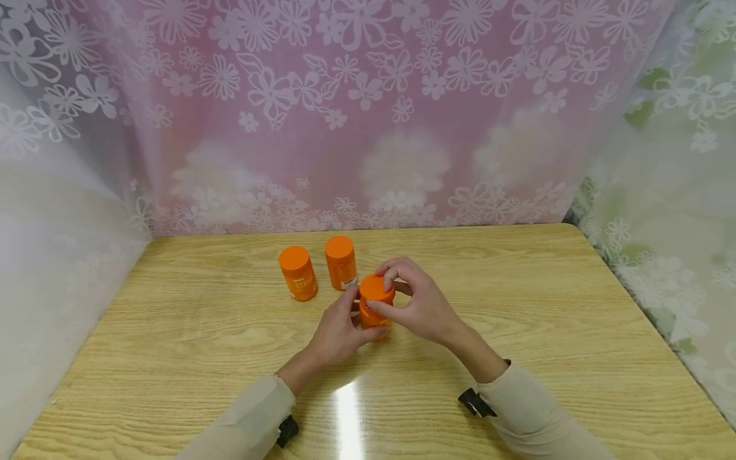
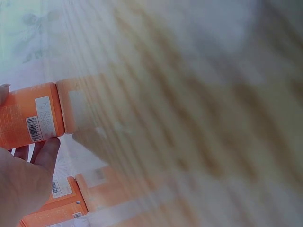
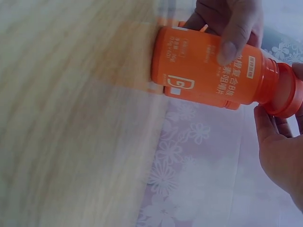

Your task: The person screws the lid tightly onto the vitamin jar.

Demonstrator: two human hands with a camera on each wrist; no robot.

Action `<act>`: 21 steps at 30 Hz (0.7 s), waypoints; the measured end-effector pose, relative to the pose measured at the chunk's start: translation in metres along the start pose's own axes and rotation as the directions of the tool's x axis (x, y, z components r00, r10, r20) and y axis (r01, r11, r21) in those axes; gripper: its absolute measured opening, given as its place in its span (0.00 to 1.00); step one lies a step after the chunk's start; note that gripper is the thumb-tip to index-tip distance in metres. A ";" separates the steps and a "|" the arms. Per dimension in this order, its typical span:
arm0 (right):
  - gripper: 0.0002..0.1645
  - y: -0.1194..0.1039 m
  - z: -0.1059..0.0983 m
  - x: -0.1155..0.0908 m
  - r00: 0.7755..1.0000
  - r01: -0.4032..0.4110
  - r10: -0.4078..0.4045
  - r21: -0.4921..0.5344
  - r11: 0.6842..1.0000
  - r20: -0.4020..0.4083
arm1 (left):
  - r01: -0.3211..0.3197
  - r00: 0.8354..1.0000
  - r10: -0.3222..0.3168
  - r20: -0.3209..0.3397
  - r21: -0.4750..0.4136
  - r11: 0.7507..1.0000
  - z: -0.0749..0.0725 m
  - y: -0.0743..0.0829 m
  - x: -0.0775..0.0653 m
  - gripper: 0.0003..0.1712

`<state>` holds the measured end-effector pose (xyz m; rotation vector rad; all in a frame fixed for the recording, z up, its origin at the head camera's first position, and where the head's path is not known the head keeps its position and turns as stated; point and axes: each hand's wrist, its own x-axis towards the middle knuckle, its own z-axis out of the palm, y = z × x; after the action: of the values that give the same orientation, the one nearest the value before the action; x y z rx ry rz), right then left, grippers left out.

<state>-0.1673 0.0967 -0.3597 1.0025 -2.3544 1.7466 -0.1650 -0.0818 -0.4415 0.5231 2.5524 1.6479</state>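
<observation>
An orange pill bottle [image 1: 374, 318] stands upright near the middle of the table. My left hand [image 1: 335, 329] grips its body, thumb on the near side and fingers round the back. Above it, my right hand [image 1: 424, 308] pinches the round orange lid [image 1: 376, 287] between thumb and fingers. In the right wrist view the lid [image 3: 286, 92] sits tilted at the mouth, with part of the bottle's neck [image 3: 270, 80] exposed. White print covers the front of the bottle [image 3: 203, 66]; a white barcode label [image 2: 45, 117] shows on its other side.
Two more orange bottles with lids on stand behind and to the left: one [image 1: 298, 275] farther left, the other [image 1: 341, 264] just behind my left fingers. The wood-grain table [image 1: 190, 345] ends at a flowered pink curtain [image 1: 356, 160].
</observation>
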 end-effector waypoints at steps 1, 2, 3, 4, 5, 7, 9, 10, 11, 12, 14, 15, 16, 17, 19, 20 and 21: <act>0.18 0.001 0.000 -0.001 1.000 0.002 -0.002 -0.001 1.000 0.004 | 0.000 1.000 0.000 -0.001 0.002 1.000 0.000 0.000 0.000 0.37; 0.18 0.002 0.001 -0.001 1.000 0.005 -0.005 0.000 1.000 0.007 | 0.002 1.000 -0.002 -0.002 0.005 1.000 0.000 0.000 0.000 0.37; 0.17 0.004 0.001 -0.002 1.000 0.008 -0.008 -0.001 1.000 0.008 | 0.004 1.000 -0.004 -0.003 0.007 1.000 0.000 0.000 0.000 0.37; 0.17 0.006 0.001 -0.002 1.000 0.012 -0.012 -0.002 1.000 0.009 | 0.005 1.000 -0.005 -0.003 0.004 1.000 0.000 0.000 0.000 0.37; 0.17 0.008 0.002 -0.003 1.000 0.018 -0.018 -0.003 1.000 0.010 | 0.007 1.000 -0.007 -0.002 0.002 1.000 0.000 0.000 0.000 0.37; 0.17 0.017 0.003 -0.004 1.000 0.017 -0.017 -0.005 1.000 0.010 | 0.007 1.000 -0.007 0.000 0.000 1.000 0.000 0.000 0.000 0.37; 0.17 0.026 0.004 -0.005 1.000 0.011 -0.011 -0.014 1.000 0.011 | 0.007 1.000 -0.007 0.001 -0.002 1.000 0.000 -0.001 0.000 0.37; 0.17 0.031 0.005 -0.006 1.000 0.004 -0.004 -0.023 1.000 0.013 | 0.007 1.000 -0.007 0.002 -0.004 1.000 0.000 -0.001 0.000 0.37; 0.16 0.035 0.005 -0.006 1.000 -0.002 0.003 -0.030 1.000 0.013 | 0.007 1.000 -0.007 0.004 -0.003 1.000 0.000 -0.001 -0.001 0.36; 0.16 0.038 0.005 -0.007 1.000 -0.012 0.013 -0.038 0.999 0.014 | 0.007 1.000 -0.007 0.005 -0.001 1.000 0.000 -0.001 -0.001 0.36; 0.16 0.039 0.005 -0.008 1.000 -0.016 0.016 -0.048 0.999 0.016 | 0.007 1.000 -0.007 0.007 0.000 1.000 0.000 -0.002 -0.001 0.35; 0.15 0.035 0.005 -0.008 1.000 -0.011 0.012 -0.053 0.999 0.018 | 0.007 1.000 -0.007 0.009 0.000 1.000 0.000 -0.002 -0.001 0.35; 0.15 0.031 0.005 -0.008 1.000 -0.005 0.006 -0.055 0.998 0.020 | 0.007 1.000 -0.007 0.010 0.001 1.000 0.000 -0.002 0.000 0.35; 0.15 0.027 0.005 -0.009 1.000 0.003 -0.002 -0.057 0.998 0.021 | 0.007 1.000 -0.007 0.010 0.002 1.000 0.000 -0.002 0.000 0.35; 0.15 0.017 0.004 -0.009 1.000 0.020 -0.019 -0.062 0.998 0.023 | 0.007 1.000 -0.007 0.010 0.000 1.000 0.000 -0.002 0.000 0.35; 0.14 0.013 0.004 -0.009 0.999 0.029 -0.028 -0.068 0.997 0.025 | 0.007 1.000 -0.007 0.011 -0.002 1.000 0.000 -0.002 0.000 0.35; 0.14 0.010 0.003 -0.009 0.999 0.038 -0.036 -0.077 0.996 0.027 | 0.008 1.000 -0.007 0.012 -0.003 1.000 0.000 -0.002 0.000 0.35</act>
<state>-0.1645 0.0994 -0.3727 1.0558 -2.3819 1.6264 -0.1656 -0.0826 -0.4436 0.5210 2.5393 1.6412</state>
